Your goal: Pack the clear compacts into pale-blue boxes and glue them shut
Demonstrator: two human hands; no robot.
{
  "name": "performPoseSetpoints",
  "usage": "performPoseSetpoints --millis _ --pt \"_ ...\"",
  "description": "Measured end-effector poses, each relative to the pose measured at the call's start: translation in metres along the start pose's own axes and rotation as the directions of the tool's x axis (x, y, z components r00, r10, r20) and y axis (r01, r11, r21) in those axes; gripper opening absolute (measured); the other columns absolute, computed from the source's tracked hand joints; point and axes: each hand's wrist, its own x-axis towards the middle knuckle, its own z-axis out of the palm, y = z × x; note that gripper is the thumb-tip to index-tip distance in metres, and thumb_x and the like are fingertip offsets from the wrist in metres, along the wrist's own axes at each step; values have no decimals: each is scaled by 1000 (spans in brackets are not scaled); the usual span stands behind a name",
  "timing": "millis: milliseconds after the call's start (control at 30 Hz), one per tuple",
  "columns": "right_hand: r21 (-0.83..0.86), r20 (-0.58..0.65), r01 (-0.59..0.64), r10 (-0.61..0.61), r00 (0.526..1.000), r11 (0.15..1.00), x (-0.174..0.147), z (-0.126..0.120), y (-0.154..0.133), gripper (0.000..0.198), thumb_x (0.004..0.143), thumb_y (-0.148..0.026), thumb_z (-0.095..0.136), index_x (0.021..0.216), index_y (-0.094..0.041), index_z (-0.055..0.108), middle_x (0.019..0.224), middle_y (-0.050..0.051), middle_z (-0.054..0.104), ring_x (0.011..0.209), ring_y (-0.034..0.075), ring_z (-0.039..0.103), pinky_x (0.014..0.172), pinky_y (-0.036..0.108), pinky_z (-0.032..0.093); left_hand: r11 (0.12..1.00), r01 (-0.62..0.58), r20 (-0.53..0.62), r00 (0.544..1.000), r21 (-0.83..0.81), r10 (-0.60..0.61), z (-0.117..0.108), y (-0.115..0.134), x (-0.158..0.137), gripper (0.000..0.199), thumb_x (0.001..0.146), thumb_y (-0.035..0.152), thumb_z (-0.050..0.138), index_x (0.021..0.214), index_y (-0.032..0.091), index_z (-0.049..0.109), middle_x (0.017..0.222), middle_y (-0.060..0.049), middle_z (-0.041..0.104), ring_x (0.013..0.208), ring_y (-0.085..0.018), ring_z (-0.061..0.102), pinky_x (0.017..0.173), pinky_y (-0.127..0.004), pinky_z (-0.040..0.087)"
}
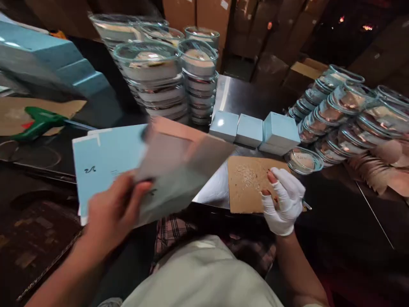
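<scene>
My bare left hand [111,213] grips a flat carton blank [179,170] between thumb and fingers. It is blurred by motion, with a pale blue-grey face and a pinkish folded flap. Behind that hand lie flat light-blue carton blanks [111,149] with a black handwritten mark. My right hand [283,200] wears a white glove that leaves the thumb and index fingertips bare. It hovers over or rests on a brown cardboard sheet [236,200] strewn with whitish crumbs, thumb and index finger apart. A thin rod [307,205] sticks out beside the glove; whether it is held I cannot tell.
Three light-blue boxes [249,130] stand beyond the cardboard. Stacks of round clear containers [150,81] rise behind, with more stacks [338,111] at right. A green glue gun [41,121] lies at left near larger blue boxes [47,59]. One round container [303,160] sits beside the cardboard.
</scene>
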Motion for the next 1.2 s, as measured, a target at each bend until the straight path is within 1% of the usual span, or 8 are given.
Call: performPoseSetpoints --millis 167,467,567,733,867,967,1033,1200 --pt "151 173 -103 76 982 983 -2 3 -39 34 101 -21 62 133 -31 68 112 7 76 101 25 71 90 42 57 934 -144 515 801 -327 304 73 45 -14 40 108 58 50 105 25 73 56 7 65 41 -12 54 46 -21 40" --pt "256 252 -184 118 960 949 -30 -13 -33 22 105 -23 54 113 -25 74 95 6 78 88 20 73 83 34 59 904 -166 634 663 -394 398 76 39 -23 44 109 60 50 108 25 76 68 2 75 49 -11 60 50 -20 42" --pt "339 590 -549 282 757 764 -27 -20 -24 35 109 -41 48 111 -23 78 98 6 80 90 20 74 87 33 60 878 -230 585 671 -420 456 77 38 -17 39 109 56 52 112 26 77 76 1 80 55 -12 68 55 -20 46" --pt "252 967 -923 -29 255 290 -67 6 -20 67 88 -79 66 112 -19 83 102 5 82 98 25 75 98 38 60 857 -341 502 701 -387 506 100 22 -24 30 107 50 59 117 28 77 87 -1 82 65 -15 74 60 -21 53" --pt "146 980 -979 -114 163 -142 -119 24 -34 89 68 -91 75 114 -15 82 111 11 82 104 28 76 107 46 57 856 -406 660 552 -321 510 119 10 -52 68 89 72 73 138 24 71 122 -14 82 101 -32 82 81 -35 63" --pt "192 978 -963 -50 204 -188 -146 3 -36 93 67 -95 73 115 -16 81 118 14 80 113 31 75 109 47 57 892 -290 798 410 -346 443 109 -2 -67 84 81 74 80 147 23 65 134 -16 78 109 -36 81 85 -38 65" --pt "270 947 -960 201 252 -68 -159 -16 -35 82 72 -89 75 114 -19 80 118 14 80 114 31 75 108 49 58 930 -183 814 449 -319 368 94 -10 -69 66 91 62 75 146 28 66 129 -11 81 103 -32 82 84 -35 65" --pt "391 487 -878 748 452 276 -173 -8 -59 92 70 -81 83 142 -28 61 138 16 70 127 35 70 116 57 54 937 -45 539 808 -346 237 92 -3 -76 76 81 54 88 149 31 62 146 -12 72 137 -38 67 119 -53 52"
